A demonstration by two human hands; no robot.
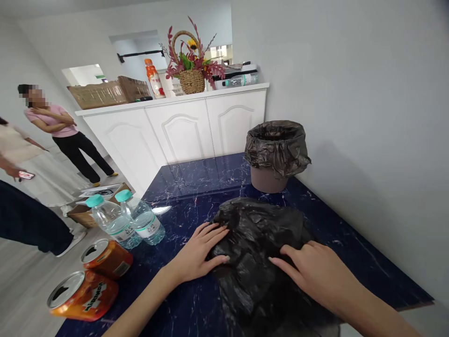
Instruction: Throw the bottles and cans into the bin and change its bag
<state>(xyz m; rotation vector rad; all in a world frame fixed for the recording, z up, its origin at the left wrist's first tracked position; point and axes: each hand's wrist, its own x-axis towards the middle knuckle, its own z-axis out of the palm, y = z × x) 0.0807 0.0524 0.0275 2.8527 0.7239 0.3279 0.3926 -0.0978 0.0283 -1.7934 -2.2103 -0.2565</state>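
Note:
A crumpled black plastic bag (252, 243) lies spread on the dark blue marble-patterned table, its near end reaching the table's front edge. On the bag's left side rests my left hand (205, 250), its fingers stretched out and the thumb apart. My right hand (307, 264) is on the bag's right side, fingers curled into the plastic with thumb and forefinger near each other. Part of its grip is hidden behind the hand. Beyond the bag stands a bin (269, 180) with a black bin liner (277, 154) folded over its rim.
Left on the table (189, 187) are two opened orange cans, a nearer Mirinda can (87, 297) and another can (108, 257), plus two water bottles (149, 222) with teal caps. A white cabinet (182, 126) stands behind, a wall (351, 117) right. Two people (58, 121) stand left.

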